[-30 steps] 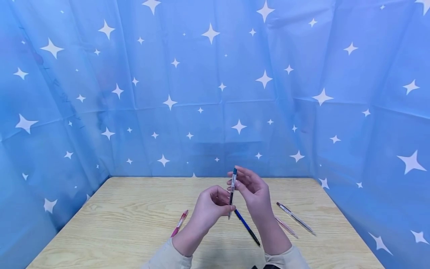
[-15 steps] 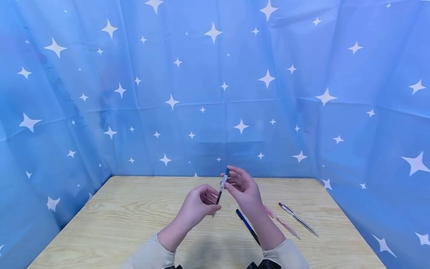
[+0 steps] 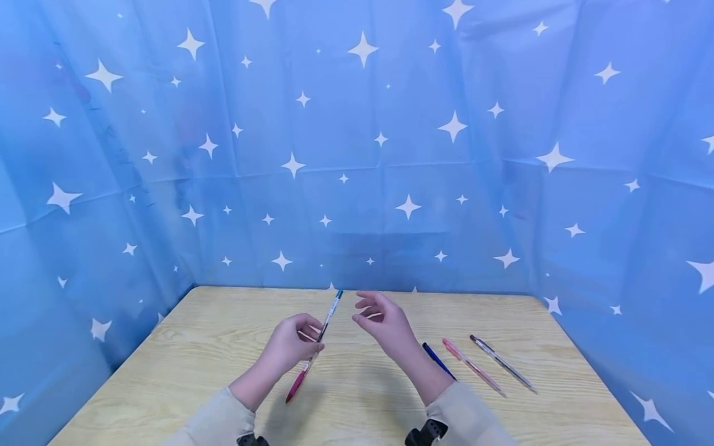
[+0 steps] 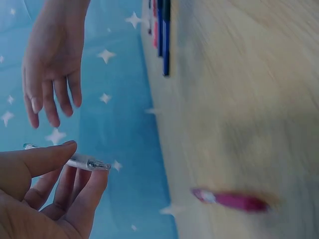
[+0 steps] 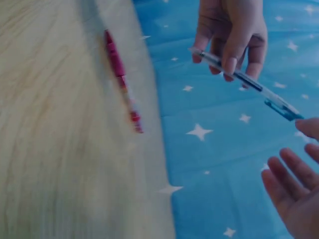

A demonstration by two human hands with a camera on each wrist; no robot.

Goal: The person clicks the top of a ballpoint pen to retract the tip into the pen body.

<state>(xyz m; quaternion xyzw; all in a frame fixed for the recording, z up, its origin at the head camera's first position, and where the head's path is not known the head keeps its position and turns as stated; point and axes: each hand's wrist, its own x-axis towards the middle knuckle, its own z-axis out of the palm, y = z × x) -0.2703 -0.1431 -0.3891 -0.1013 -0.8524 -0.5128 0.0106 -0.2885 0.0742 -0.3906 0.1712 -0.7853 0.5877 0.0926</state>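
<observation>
My left hand (image 3: 290, 344) pinches a clear gel pen (image 3: 333, 310) with a teal end between thumb and fingers. It holds the pen above the table, tilted, teal end up and away. In the left wrist view the clear tip (image 4: 97, 165) of the pen sticks out past the thumb. Just to the right hovers my right hand (image 3: 385, 322), fingers loosely bent and holding nothing; the right wrist view shows its thumb near the teal clip (image 5: 281, 109). Below the left hand a magenta pen (image 3: 295, 387) lies on the table, partly covered in the head view.
On the right of the wooden table (image 3: 223, 316) lie a blue pen (image 3: 439, 361), partly behind the right forearm, a pink pen (image 3: 474, 367) and a clear pen with a dark end (image 3: 504, 363). A blue star-patterned curtain (image 3: 357, 204) surrounds the table's back and sides.
Both hands held the teal-ended pen before; the right hand has since let go of it. The left hand has carried the pen leftward, and the right hand has shifted slightly left too.
</observation>
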